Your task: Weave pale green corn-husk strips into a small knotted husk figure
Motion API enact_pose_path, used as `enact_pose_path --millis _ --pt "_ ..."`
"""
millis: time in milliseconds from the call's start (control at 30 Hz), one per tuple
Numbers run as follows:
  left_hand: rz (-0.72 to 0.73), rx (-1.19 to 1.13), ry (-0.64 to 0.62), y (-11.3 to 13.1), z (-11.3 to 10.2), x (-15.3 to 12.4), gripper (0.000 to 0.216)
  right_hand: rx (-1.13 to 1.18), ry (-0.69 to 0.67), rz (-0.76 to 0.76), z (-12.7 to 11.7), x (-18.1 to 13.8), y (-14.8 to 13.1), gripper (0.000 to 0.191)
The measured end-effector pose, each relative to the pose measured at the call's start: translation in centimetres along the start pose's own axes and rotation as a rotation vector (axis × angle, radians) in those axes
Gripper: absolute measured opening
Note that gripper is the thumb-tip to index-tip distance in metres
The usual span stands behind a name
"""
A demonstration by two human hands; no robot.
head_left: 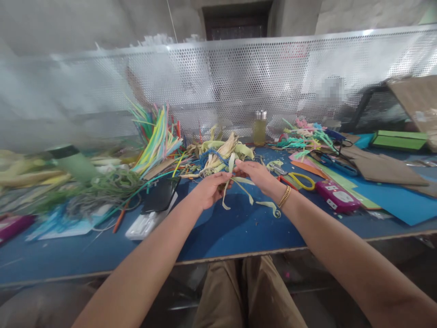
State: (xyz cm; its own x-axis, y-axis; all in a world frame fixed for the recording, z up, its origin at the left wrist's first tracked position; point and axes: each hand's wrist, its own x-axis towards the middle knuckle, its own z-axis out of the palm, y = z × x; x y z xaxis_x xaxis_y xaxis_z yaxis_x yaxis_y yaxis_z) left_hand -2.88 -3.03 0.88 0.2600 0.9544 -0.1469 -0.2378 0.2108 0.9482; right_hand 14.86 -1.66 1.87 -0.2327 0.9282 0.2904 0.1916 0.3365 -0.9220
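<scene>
Between my two hands, above the blue table, are several pale green leaf-like strips; their ends dangle and splay out below the fingers. My left hand is closed, pinching the strips from the left. Fingers bent, my right hand grips them from the right, touching near the left fingertips. A curled loose strip lies on the table by my right wrist. Just behind the hands sits a heap of dried husks with blue cord in it. Yellow-handled scissors lie to the right of my right hand.
A dark phone rests on a white box at left. Bright pipe cleaners stand behind it. A bottle is at the back. A purple case, blue paper and cardboard lie right. A perforated metal screen borders the table.
</scene>
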Motion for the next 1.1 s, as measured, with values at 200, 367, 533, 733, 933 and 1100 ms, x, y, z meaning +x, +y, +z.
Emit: enact_pose_path --millis 200,367,533,733,933,1100 --pt "0.038 0.009 0.066 0.5 -0.8 0.2 0.028 -0.347 -0.043 -0.192 -1.4 0.0 -0.1 0.025" --pt "0.044 0.083 0.037 0.4 -0.5 0.1 0.033 -0.449 -0.045 -0.24 -1.2 0.1 0.0 0.021" --pt "0.044 0.121 0.032 0.4 -0.1 -0.1 0.033 -0.546 -0.006 -0.287 -0.9 0.0 -0.2 0.021" --pt "0.01 0.18 0.038 0.4 0.2 -0.2 0.031 -0.658 0.068 -0.359 -1.3 0.1 -0.5 0.02" --pt "0.017 0.187 0.016 0.3 0.3 -0.3 0.03 -0.69 0.075 -0.338 -1.9 0.4 -0.4 0.019" --pt "0.001 0.204 -0.011 0.4 0.2 -0.3 0.024 -0.686 0.075 -0.337 -2.0 0.5 -0.5 0.019"
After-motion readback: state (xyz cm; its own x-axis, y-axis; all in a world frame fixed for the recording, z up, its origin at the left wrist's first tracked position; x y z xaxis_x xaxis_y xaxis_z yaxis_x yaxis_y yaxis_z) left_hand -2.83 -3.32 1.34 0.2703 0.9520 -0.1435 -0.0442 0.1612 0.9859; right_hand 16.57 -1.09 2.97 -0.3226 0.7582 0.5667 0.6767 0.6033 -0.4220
